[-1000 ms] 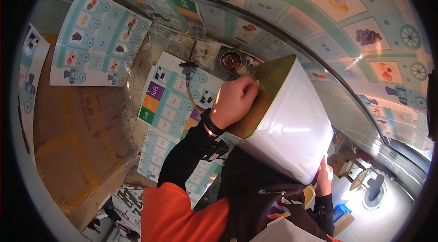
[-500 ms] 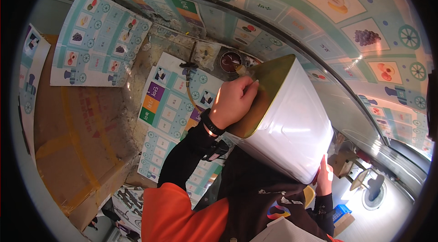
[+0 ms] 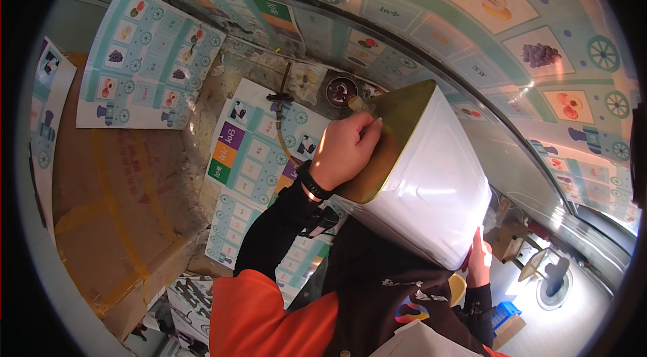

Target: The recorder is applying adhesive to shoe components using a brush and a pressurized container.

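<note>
A large square white tin [image 3: 431, 188] with a gold-coloured top [image 3: 404, 128] is tilted over in front of me. My left hand [image 3: 347, 149] is closed in a fist at the gold top, seemingly round a handle that its fingers hide. At the tin's bottom end, my right hand [image 3: 479, 261] grips the lower edge, its fingers partly behind it. A pale spout [image 3: 357, 104] juts from the top beside a round container [image 3: 342, 92], which holds something dark reddish-brown with light swirls on it.
Printed sheets with fruit pictures [image 3: 259, 155] lie beyond my left arm, near a thin tube on a stand [image 3: 279, 98]. A taped cardboard box [image 3: 121, 182] stands left. A metal-edged panel of similar sheets [image 3: 532, 54] curves over the right. A blue basket [image 3: 503, 315] sits lower right.
Light swirls now show on the dark surface in the round container, where it looked plainer before. Both hands and the tin keep nearly the same position.
</note>
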`<state>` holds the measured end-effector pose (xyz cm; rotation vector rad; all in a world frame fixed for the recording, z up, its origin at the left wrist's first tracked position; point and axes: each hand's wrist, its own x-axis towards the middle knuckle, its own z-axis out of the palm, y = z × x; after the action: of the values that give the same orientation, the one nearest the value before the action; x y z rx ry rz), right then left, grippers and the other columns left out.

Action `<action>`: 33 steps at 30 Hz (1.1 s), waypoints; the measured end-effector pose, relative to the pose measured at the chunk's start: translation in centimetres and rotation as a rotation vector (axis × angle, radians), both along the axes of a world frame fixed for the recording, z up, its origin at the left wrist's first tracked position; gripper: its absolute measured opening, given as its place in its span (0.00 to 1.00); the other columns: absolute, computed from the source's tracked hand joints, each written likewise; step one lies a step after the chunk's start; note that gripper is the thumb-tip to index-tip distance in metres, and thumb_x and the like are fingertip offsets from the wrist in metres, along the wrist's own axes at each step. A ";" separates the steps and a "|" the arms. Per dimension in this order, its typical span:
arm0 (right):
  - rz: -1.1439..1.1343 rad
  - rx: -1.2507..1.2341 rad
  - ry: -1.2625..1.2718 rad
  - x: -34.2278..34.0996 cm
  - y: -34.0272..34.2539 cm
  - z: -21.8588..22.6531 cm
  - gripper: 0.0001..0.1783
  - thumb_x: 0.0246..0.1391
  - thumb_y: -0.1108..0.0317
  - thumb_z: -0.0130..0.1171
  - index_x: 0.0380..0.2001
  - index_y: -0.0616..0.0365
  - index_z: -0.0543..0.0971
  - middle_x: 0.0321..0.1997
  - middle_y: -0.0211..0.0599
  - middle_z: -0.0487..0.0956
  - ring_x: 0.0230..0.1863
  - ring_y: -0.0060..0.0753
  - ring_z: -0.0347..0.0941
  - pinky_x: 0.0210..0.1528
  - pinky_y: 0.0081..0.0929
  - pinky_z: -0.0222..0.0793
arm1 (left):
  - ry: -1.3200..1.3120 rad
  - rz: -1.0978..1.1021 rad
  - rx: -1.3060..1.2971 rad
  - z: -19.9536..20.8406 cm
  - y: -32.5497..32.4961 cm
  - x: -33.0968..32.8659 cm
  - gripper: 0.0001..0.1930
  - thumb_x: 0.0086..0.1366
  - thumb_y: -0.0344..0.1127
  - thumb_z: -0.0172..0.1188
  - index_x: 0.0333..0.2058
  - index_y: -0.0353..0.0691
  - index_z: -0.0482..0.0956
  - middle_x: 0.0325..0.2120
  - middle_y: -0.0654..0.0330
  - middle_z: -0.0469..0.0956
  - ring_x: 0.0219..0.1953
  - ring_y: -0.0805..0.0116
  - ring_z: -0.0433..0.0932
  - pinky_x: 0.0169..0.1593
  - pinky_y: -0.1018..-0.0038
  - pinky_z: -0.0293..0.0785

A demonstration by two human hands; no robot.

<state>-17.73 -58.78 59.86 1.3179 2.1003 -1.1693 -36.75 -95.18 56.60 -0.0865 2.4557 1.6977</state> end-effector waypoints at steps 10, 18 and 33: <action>-0.021 -0.037 -0.006 -0.1 -0.6 -1.2 0.33 0.68 0.41 0.48 0.14 0.53 0.66 0.08 0.26 0.62 0.06 0.23 0.57 0.09 0.23 0.54 | 0.034 -0.009 -0.051 0.1 -0.1 -0.1 0.11 0.66 0.38 0.60 0.32 0.34 0.79 0.20 0.47 0.76 0.21 0.49 0.77 0.26 0.66 0.69; -0.055 -0.086 0.000 0.1 -0.9 -2.7 0.33 0.68 0.41 0.47 0.13 0.51 0.64 0.08 0.26 0.61 0.07 0.23 0.57 0.09 0.26 0.54 | 0.063 -0.024 -0.098 1.5 0.3 -0.4 0.10 0.66 0.37 0.60 0.32 0.35 0.79 0.21 0.48 0.78 0.23 0.48 0.79 0.27 0.65 0.70; -0.121 -0.396 0.274 4.4 0.0 -8.9 0.31 0.68 0.40 0.44 0.37 0.59 0.80 0.18 0.26 0.73 0.11 0.22 0.64 0.13 0.22 0.58 | 0.296 -0.206 -0.250 14.9 5.9 3.7 0.11 0.68 0.34 0.58 0.28 0.35 0.73 0.18 0.47 0.73 0.20 0.47 0.73 0.24 0.63 0.65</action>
<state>-13.32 -58.79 50.97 1.1607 1.8433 -1.7968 -33.05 -89.23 71.51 0.4040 2.7629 1.3980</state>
